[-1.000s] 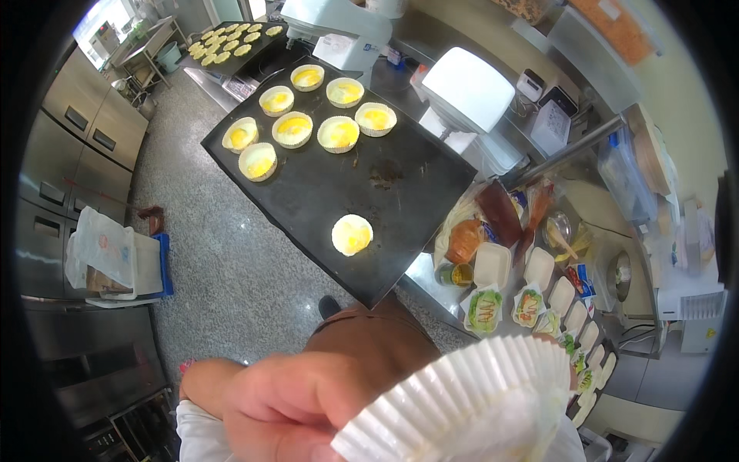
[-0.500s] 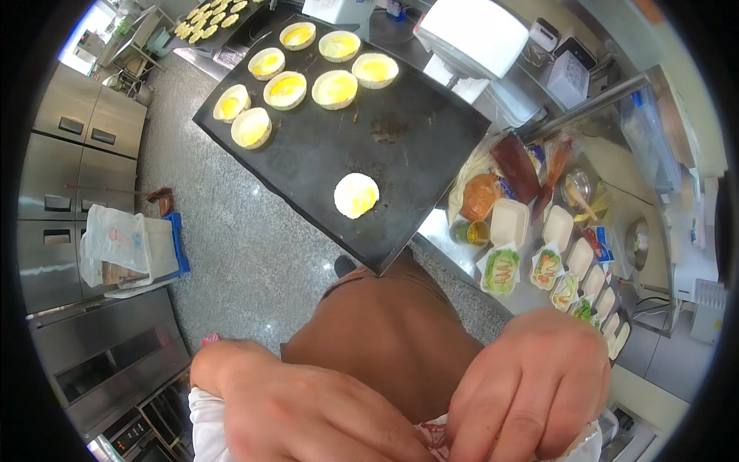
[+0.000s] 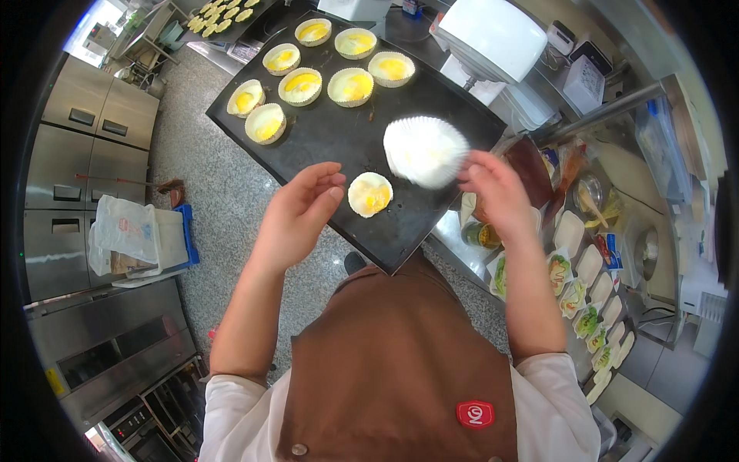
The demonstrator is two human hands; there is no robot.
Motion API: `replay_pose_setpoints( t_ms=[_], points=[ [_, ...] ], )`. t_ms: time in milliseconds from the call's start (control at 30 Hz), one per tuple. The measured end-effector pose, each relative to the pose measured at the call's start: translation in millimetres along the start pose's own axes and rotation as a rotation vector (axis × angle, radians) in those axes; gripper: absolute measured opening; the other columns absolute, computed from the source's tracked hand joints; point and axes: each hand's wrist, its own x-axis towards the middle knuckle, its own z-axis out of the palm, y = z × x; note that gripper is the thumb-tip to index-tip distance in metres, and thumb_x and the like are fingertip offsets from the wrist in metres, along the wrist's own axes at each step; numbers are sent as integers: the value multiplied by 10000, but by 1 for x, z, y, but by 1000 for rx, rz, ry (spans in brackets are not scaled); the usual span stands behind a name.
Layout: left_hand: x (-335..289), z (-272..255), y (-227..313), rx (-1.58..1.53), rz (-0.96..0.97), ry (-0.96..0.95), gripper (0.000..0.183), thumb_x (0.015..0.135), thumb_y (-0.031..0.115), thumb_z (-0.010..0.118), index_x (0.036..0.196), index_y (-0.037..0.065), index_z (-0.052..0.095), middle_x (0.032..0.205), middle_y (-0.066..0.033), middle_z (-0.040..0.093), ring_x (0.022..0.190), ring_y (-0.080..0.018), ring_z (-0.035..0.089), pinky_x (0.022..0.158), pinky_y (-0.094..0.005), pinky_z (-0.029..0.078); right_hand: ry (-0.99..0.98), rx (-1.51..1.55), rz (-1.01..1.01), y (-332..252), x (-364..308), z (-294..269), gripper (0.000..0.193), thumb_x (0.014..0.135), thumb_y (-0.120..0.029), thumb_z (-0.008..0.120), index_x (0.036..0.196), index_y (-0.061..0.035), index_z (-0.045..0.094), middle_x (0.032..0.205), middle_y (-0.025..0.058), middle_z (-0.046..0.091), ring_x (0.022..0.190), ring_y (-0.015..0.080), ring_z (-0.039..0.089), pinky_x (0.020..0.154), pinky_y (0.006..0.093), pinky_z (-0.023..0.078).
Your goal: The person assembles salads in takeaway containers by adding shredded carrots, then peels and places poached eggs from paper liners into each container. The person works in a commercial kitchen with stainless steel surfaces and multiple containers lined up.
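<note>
Head view: since the frame half a second ago, both hands have moved from low by the camera out to the tray (image 3: 327, 142), and the liner (image 3: 419, 150) has gone with them.

Left hand (image 3: 302, 204): over the tray's near left edge, palm turned inward, fingers loosely curled, thumb set off from the index finger; nothing held, hand partly open. Thumb tip just beside the lone cup.

Right hand (image 3: 499, 189): at the tray's right edge, forearm angled inward from the right, thumb and fingers gripping the liner by its right rim. Fingertip detail lost to motion blur.

Liner: white, pleated, in the air above the right part of the tray. Blurred; cannot tell whether anything is in it.

Containers: eight pleated cups (image 3: 300, 86) grouped on the far left part of the tray, each with yellow and whitish filling. Lone cup (image 3: 370, 195) toward the tray's near corner, similar filling.

Right of the tray: a jar (image 3: 482, 234) with yellowish contents; a row of open boxes (image 3: 590, 263), several showing lettuce (image 3: 560, 266); beyond them a metal bowl (image 3: 598, 185) with a spoon (image 3: 591, 205) in it.

Left of the tray, on the floor: a white bin (image 3: 171, 240) with a plastic bag (image 3: 127, 229) over it.
</note>
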Motion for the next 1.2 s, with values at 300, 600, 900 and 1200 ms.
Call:
replay_pose_setpoints(
  t_ms=[300,600,900,1200],
  points=[
    [25,19,-26,789,-138,-174,571,839,243,798,1305,-21,600,1160,-215,687,1016,-322,694,870,-398,554,-256,-512,-64,7,-9,81,288,928,-138,712,1169,8,653,1074,137,694,895,195,700,793,322,559],
    [29,27,-43,964,-43,-168,582,753,223,855,1223,23,577,1160,-202,645,1070,-400,655,905,-455,533,-281,-845,-50,25,37,114,390,839,-239,745,1131,11,679,1045,205,715,1020,384,688,904,469,539],
    [29,28,-49,918,83,-137,587,732,205,857,1197,21,549,1119,-202,631,1048,-391,668,891,-453,559,-401,-869,61,12,45,115,425,775,-245,816,1109,-30,665,1083,196,694,1021,359,678,901,437,537],
    [49,24,-46,884,63,-246,617,722,211,860,1241,10,593,1150,-206,652,1040,-385,668,885,-434,541,-355,-1000,-57,5,27,117,510,742,-210,849,1155,-26,612,1177,212,619,1087,405,655,928,465,543]
  ],
)
